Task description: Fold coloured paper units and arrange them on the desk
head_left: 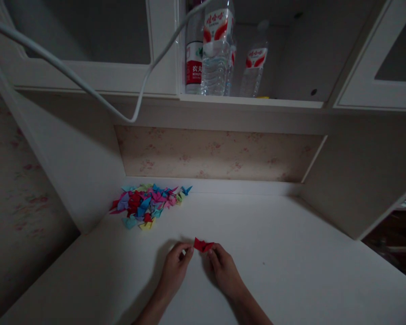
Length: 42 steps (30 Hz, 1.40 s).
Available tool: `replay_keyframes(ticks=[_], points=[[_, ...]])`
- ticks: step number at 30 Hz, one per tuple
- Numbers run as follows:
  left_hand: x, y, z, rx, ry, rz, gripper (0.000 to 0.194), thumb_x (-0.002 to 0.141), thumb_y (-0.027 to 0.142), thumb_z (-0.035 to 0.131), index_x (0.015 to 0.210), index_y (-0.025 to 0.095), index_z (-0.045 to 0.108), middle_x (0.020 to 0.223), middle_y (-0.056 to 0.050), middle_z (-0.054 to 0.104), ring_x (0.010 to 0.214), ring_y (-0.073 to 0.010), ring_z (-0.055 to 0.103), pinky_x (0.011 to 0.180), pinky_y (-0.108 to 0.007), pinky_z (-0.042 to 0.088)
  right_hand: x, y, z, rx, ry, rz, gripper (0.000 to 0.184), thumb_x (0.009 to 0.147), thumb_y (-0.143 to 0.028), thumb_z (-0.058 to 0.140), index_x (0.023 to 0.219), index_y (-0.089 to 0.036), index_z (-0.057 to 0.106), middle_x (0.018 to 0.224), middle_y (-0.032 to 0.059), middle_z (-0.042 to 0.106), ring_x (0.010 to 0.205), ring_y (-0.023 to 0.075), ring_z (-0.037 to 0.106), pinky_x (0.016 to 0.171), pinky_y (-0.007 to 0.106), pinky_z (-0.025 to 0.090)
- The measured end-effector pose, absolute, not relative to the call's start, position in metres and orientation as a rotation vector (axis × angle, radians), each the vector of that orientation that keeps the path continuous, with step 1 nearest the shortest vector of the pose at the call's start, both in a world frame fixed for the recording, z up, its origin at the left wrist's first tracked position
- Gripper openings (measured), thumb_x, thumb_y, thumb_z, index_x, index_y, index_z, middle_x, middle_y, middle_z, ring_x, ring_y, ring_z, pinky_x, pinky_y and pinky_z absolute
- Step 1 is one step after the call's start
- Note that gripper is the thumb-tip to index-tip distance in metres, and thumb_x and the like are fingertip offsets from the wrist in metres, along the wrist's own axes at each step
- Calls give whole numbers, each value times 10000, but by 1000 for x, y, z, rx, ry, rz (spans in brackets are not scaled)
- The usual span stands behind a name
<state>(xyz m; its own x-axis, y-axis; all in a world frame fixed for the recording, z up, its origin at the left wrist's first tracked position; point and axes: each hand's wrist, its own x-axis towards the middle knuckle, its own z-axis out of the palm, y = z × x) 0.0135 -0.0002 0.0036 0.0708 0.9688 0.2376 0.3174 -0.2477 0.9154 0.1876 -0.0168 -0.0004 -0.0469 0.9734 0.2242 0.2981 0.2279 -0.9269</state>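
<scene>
A small piece of red folded paper point(202, 246) is held just above the white tabletop, between my two hands. My right hand point(225, 267) pinches its right end between thumb and fingers. At its left end, the thumb and forefinger of my left hand point(176, 265) are pressed together on the paper's edge. The paper has angled folds and a pointed upper left corner. Farther back on the left lies a heap of colourful origami cranes point(145, 203) in red, blue, pink, purple, green and yellow.
White side panels and a back ledge point(223, 186) bound the desk point(274, 289). Overhead, a shelf point(257, 103) holds several plastic bottles point(216, 49). A white cable point(84, 90) hangs across the upper left. A floral wall panel point(219, 153) shows behind.
</scene>
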Motion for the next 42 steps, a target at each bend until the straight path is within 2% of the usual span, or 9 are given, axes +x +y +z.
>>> replay_keyframes(ticks=[4,7,10,16,26,32,36,39,42], points=[[13,0,4,1681,1289,1211,327,873,426,494,968,166,668,882,-57,668,775,-183,592,685,-269,447,188,-16,-3,-1258,-1545,863,325,931,-402,398,916,-174,629,747,40,655,683,178,571,671,277,443],[12,1,3,1675,1274,1208,313,873,425,491,953,176,664,913,-63,670,818,-194,601,704,-275,459,188,-15,-3,-1202,-1584,823,311,927,-391,416,945,-174,638,861,71,686,795,195,601,753,293,450],[13,1,1,1704,1256,1197,290,874,413,492,903,182,664,895,-59,666,821,-194,602,714,-279,462,188,-15,-3,-1151,-1596,842,300,929,-380,419,971,-181,640,956,88,695,883,205,611,820,308,447],[15,-1,3,1752,1257,1180,251,883,366,488,873,184,661,867,-52,655,794,-186,593,697,-274,453,188,-16,-2,-1143,-1564,874,301,935,-371,417,999,-181,641,978,88,693,912,206,612,845,314,442],[20,-3,3,1707,1313,1250,273,866,381,498,792,178,665,795,-44,631,719,-179,577,641,-259,446,186,-18,1,-1159,-1536,891,326,927,-401,434,992,-171,655,974,88,699,910,212,614,834,313,443],[23,-3,11,1768,1303,1210,260,872,374,484,931,192,660,889,-64,659,774,-192,598,666,-267,460,194,-22,11,-1231,-1560,899,354,924,-422,413,970,-179,667,875,69,700,812,208,620,764,307,459],[34,11,21,1878,1233,1048,231,839,328,523,951,208,686,886,-51,699,728,-178,615,643,-252,459,216,-23,23,-1245,-1617,860,316,919,-390,429,954,-190,671,909,66,699,824,202,619,777,298,456],[53,35,29,1975,1187,894,199,808,303,548,843,218,725,785,-24,719,680,-167,619,622,-237,443,241,-23,21,-1338,-1568,844,318,919,-397,423,1003,-202,659,860,50,694,745,189,613,702,279,462],[80,67,33,1995,1217,804,233,812,302,530,869,217,739,791,-23,735,693,-167,634,615,-231,435,267,-28,9,-1471,-1465,808,374,903,-455,430,1060,-192,644,783,43,688,670,188,609,632,267,462]])
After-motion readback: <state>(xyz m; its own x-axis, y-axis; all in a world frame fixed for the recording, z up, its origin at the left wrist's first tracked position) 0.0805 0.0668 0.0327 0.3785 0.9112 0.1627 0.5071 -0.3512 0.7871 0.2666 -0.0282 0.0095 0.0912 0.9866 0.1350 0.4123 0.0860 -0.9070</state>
